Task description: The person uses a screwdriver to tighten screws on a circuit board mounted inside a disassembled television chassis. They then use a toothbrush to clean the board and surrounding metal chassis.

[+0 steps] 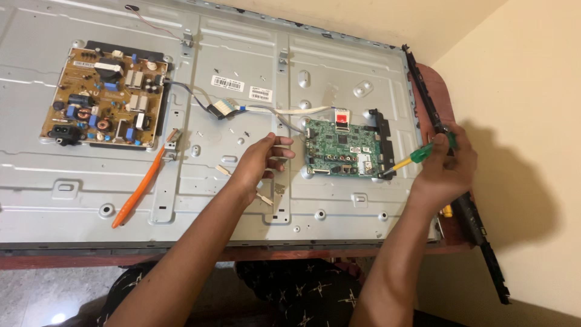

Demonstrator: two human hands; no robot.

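Observation:
A large grey metal back panel (254, 200) of a flat screen lies face down in front of me. My right hand (445, 166) grips a green-and-yellow screwdriver (414, 157), its tip at the lower right corner of the green circuit board (340, 148). My left hand (260, 160) hovers just left of that board, fingers curled loosely around something small that I cannot make out. A brown power board (106, 103) is mounted at the upper left, with wires and a flat white cable (284, 110) running toward the green board.
An orange pry tool (140, 188) lies on the panel at lower left. A long black plastic frame strip (454, 175) runs along the right edge, over a reddish table edge (91, 260). A beige wall rises on the right. My legs in dark patterned trousers sit below.

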